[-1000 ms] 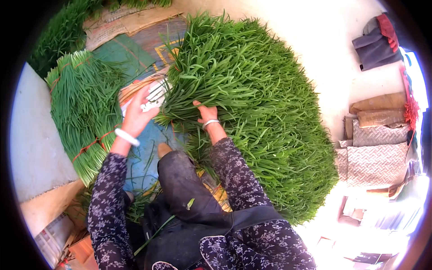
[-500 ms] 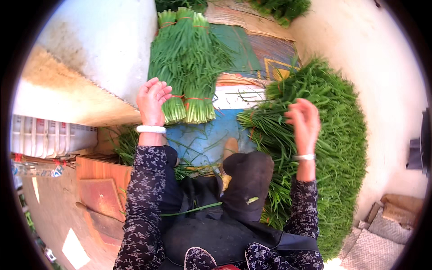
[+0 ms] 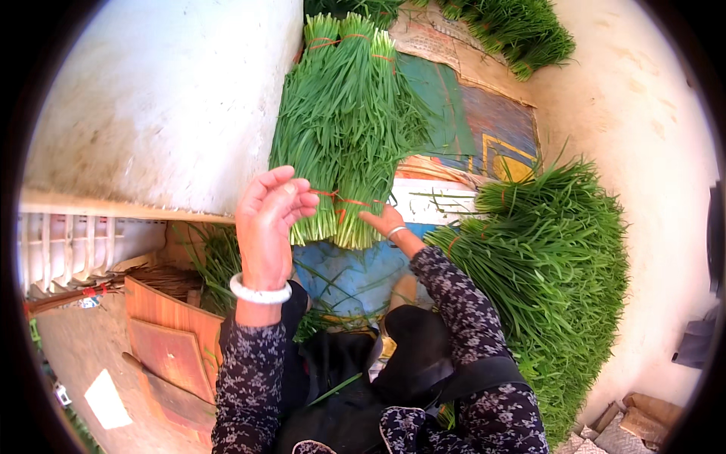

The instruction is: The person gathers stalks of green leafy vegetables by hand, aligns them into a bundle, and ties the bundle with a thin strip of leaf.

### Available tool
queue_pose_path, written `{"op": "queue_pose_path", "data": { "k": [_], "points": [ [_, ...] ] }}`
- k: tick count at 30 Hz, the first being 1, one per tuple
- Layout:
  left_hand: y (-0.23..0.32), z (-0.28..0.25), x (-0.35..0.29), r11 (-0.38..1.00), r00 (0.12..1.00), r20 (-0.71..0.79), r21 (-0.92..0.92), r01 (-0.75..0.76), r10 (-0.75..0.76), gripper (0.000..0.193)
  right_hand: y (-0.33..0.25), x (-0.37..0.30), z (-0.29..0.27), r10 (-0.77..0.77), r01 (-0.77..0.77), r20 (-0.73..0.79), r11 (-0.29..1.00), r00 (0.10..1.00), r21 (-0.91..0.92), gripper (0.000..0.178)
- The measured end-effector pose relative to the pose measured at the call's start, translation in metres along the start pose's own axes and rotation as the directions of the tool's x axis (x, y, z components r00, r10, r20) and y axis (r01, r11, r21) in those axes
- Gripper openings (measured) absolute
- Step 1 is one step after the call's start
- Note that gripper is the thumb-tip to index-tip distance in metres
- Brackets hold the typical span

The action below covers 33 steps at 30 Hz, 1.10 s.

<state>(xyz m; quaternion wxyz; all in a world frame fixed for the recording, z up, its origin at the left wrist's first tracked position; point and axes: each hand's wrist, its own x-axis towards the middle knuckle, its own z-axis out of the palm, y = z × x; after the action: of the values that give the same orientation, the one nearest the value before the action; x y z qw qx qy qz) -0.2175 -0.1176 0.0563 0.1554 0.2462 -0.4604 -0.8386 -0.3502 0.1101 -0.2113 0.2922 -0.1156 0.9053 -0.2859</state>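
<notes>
Tied bundles of green chives (image 3: 344,129) lie side by side in front of me, bound with red ties near both ends, their pale cut ends toward me. My left hand (image 3: 265,223), with a white bangle at the wrist, is raised over the left edge of the near tied end. Its fingers are loosely bent and apart, and nothing shows in them. My right hand (image 3: 386,221) reaches across to the right side of that end. Its fingers are stretched out against the stalks, with the tips partly hidden.
A large heap of chives (image 3: 560,272) fills my right side against a pale wall (image 3: 650,129). More chives (image 3: 522,34) lie at the far right. A blue sheet (image 3: 340,272) with loose leaves is before my knees. Wooden boards (image 3: 170,352) and a white crate (image 3: 83,246) stand left.
My right hand has moved left from above the heap to the right side of the tied bundles. My left hand stays raised by their left edge. The view has shifted.
</notes>
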Motion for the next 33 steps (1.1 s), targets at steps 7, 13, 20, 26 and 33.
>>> {"op": "queue_pose_path", "data": {
  "k": [7,13,20,26,33],
  "points": [
    [0.001,-0.01,0.004,1.0,1.0,-0.001,-0.003,0.016,-0.016,0.028,-0.067,0.028,0.072,0.372,-0.391,-0.278,0.92,0.886,-0.012,0.118],
    [0.003,-0.009,0.005,0.999,1.0,0.006,-0.044,0.027,-0.027,0.029,-0.035,0.028,0.051,0.283,-0.21,-0.273,0.941,0.92,0.267,0.085],
    [0.005,-0.003,0.011,0.998,1.0,0.008,-0.06,0.028,-0.028,0.031,-0.017,-0.094,0.028,0.003,-0.08,0.08,0.156,0.997,0.985,0.057],
    [-0.01,-0.016,-0.011,0.991,0.992,0.089,0.107,0.083,-0.093,0.026,-0.079,-0.257,-0.009,-0.136,-0.034,0.025,-0.063,0.99,0.997,0.056],
    [-0.047,-0.034,-0.122,0.987,0.934,0.35,0.16,0.011,-0.067,0.062,-0.13,-0.345,-0.074,-0.179,0.378,-0.338,0.559,0.924,0.738,0.078]
  ]
}}
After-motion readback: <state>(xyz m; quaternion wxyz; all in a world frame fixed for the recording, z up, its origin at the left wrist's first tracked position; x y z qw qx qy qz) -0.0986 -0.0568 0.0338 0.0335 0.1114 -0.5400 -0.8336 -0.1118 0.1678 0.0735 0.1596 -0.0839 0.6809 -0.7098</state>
